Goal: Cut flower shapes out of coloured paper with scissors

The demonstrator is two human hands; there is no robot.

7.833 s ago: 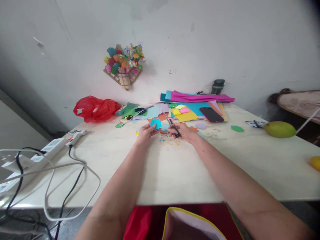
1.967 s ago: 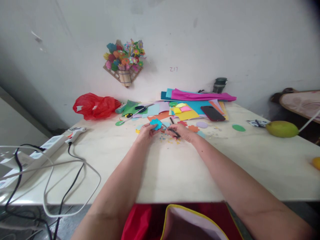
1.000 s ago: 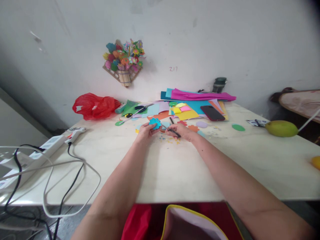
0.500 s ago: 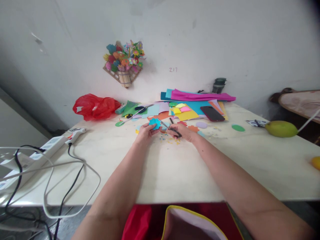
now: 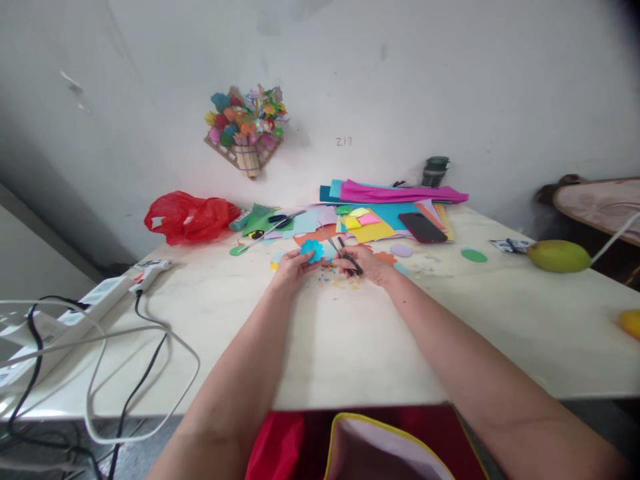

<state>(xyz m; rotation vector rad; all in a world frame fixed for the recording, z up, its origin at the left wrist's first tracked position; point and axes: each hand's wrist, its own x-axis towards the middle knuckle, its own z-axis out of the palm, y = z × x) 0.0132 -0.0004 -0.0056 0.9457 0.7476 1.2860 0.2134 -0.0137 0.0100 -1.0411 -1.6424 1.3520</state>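
Note:
Between the thumb and fingers of my left hand [image 5: 294,269] is a blue paper flower [image 5: 312,250] with a scalloped edge. My right hand [image 5: 367,265] grips a pair of scissors [image 5: 353,265] by its dark handles. The blades are parted and point up and left, a little right of the flower and apart from it. Small blue and yellow paper scraps [image 5: 340,281] lie on the table below both hands. An orange paper flower [image 5: 385,258] and a lilac paper disc [image 5: 401,250] rest just beyond my right hand.
Coloured paper sheets [image 5: 385,217] and a phone [image 5: 423,227] lie at the back. A second pair of scissors [image 5: 285,219] and a red plastic bag [image 5: 193,218] are at back left. Power strips [image 5: 100,300] and looping cables take up the left side; a mango-like fruit [image 5: 559,257] lies right.
The blue flower has turned slightly and shifted a little right in my left hand. The scissors have come away from its edge, with their blades spread wider.

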